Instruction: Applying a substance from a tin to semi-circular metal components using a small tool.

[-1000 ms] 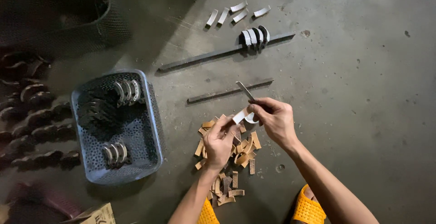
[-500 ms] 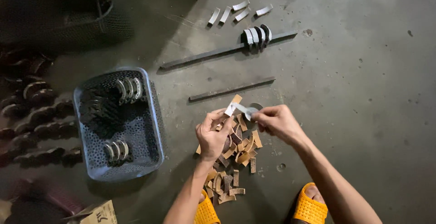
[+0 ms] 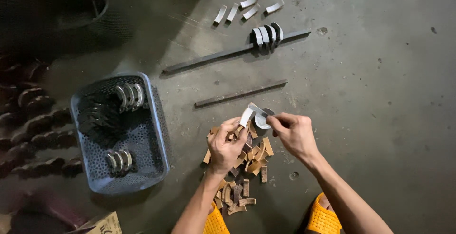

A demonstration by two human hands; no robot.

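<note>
Grey concrete floor (image 3: 380, 120) fills the view, stained and dimly lit. Near the middle, the left hand (image 3: 227, 145) pinches a small pale curved piece (image 3: 246, 117) between thumb and fingertips, holding it upright above a pile of tan strips (image 3: 244, 167) scattered on the floor. The right hand (image 3: 294, 132) is closed around a thin tool (image 3: 258, 110), perhaps a brush or blade, though its shape is hard to make out; its tip meets the curved piece, just over a small round tin (image 3: 262, 118) that sits at the far edge of the pile.

To the left stands a blue perforated basket (image 3: 156, 134) holding dark curved metal parts, some with pale linings. Farther away lie two long metal bars: the near bar (image 3: 240, 93) is bare, while the far bar (image 3: 209, 58) carries three curved pieces stood across it. Four loose pale pieces (image 3: 247, 8) lie beyond that. Two orange sandals (image 3: 323, 217) show at the near edge.
</note>
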